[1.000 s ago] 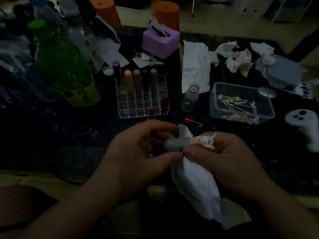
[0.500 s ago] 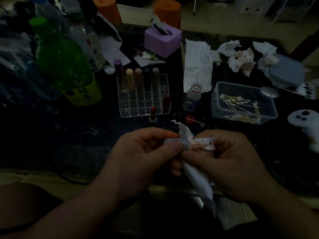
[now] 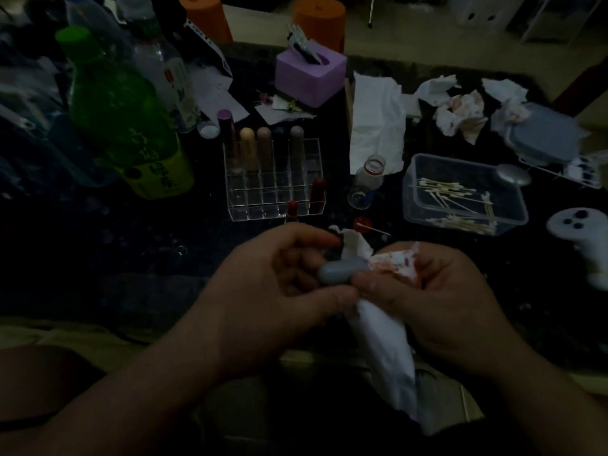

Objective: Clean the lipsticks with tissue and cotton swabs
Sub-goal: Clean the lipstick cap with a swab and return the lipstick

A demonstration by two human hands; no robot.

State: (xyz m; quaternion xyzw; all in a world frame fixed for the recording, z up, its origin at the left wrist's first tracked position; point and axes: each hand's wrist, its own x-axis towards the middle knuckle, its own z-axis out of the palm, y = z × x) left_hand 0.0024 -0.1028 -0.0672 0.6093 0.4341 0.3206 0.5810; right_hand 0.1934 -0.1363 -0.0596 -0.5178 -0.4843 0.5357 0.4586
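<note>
My left hand grips a grey lipstick tube above the table's front edge. My right hand pinches a white tissue stained red at its top, pressed against the tube's end. A clear organizer rack behind the hands holds several capped lipsticks in its back row and a dark red one at the front. An open red lipstick stands in front of the rack. A clear box of cotton swabs sits at the right.
A green bottle and clear bottles stand at the left. A purple tissue box, a flat tissue and crumpled stained tissues lie at the back. A small open bottle, a red cap and a white controller lie right.
The tissue's stained top has shifted slightly against the tube's end as my right hand works it. My left hand keeps its grip; both hands stay in nearly the same place.
</note>
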